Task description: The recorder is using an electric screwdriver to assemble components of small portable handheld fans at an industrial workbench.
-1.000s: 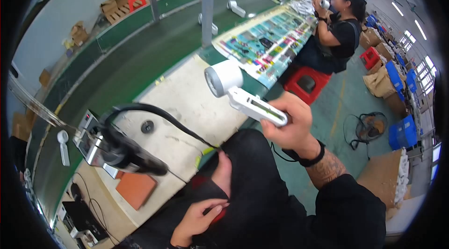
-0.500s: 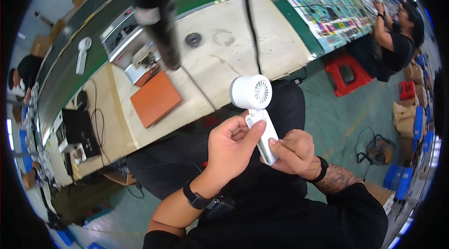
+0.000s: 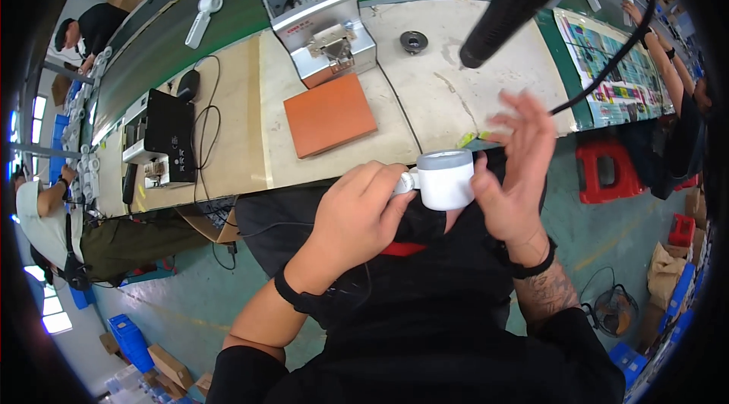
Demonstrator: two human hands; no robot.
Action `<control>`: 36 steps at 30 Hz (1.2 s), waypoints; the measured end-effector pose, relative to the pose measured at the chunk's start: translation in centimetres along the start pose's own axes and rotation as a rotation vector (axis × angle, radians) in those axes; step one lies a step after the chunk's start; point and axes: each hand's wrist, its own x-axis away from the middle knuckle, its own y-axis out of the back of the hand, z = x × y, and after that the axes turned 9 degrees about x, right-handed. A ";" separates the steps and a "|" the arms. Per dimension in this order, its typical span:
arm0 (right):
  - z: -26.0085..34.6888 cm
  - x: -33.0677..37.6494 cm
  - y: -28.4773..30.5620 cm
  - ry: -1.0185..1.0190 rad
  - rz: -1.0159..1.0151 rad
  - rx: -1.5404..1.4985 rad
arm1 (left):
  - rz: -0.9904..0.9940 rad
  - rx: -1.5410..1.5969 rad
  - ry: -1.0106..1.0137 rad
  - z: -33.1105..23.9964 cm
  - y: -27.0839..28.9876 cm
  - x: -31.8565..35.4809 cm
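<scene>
My left hand [image 3: 361, 210] is closed round the handle of a white handheld fan, and most of the handle is hidden in it. The white fan head [image 3: 446, 185], with a grey rim, points out to the right of that hand, on its side above my lap. Beside the head is my right hand [image 3: 518, 176], fingers spread and slightly blurred. Its thumb lies close to the fan head; I cannot tell whether it touches.
A black cylindrical tool [image 3: 505, 17] hangs over the table. On the table are an orange block [image 3: 330, 115], a silver machine [image 3: 323, 20], a black ring-shaped part [image 3: 414, 42] and a black-sided machine [image 3: 171, 138]. Another white fan [image 3: 203, 18] lies beyond. People work at both sides.
The fan has turned from upright to sideways, its grille no longer showing. My right hand has let go of the handle and opened. The view has swung, shifting the table contents rightward.
</scene>
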 end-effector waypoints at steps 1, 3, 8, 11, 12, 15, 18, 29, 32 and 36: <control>0.3 -1.7 -0.4 0.053 -0.071 -0.002 | 0.012 -0.039 -0.013 0.3 0.7 -0.1; 1.7 -5.6 -1.2 0.192 -0.197 -0.054 | 0.020 -0.087 -0.019 0.4 2.3 -0.1; 3.9 -12.8 -1.8 0.306 -0.190 -0.210 | 0.005 -0.117 -0.131 0.5 4.9 -1.1; 4.2 -13.5 -2.2 0.224 -0.079 -0.328 | -0.036 -0.097 -0.120 1.2 5.9 -1.4; 4.2 -12.8 -1.8 0.210 -0.046 -0.336 | -0.076 -0.071 -0.102 1.5 6.1 -1.8; 2.8 -10.3 -1.0 0.146 0.008 -0.402 | -0.010 -0.109 0.034 2.4 6.6 -4.0; 1.9 -8.2 1.0 -0.009 0.171 -0.473 | -0.059 -0.150 0.085 4.9 5.5 -6.2; 0.0 -5.1 5.8 -0.160 0.116 -0.450 | -0.230 -0.101 -0.007 8.5 3.1 -9.1; 1.9 -8.6 0.7 -0.053 -0.014 -0.453 | -0.265 -0.361 -0.144 10.2 3.3 -8.3; 3.0 -14.9 -4.3 0.086 0.331 -0.502 | -0.294 -0.332 -0.060 11.1 3.6 -7.2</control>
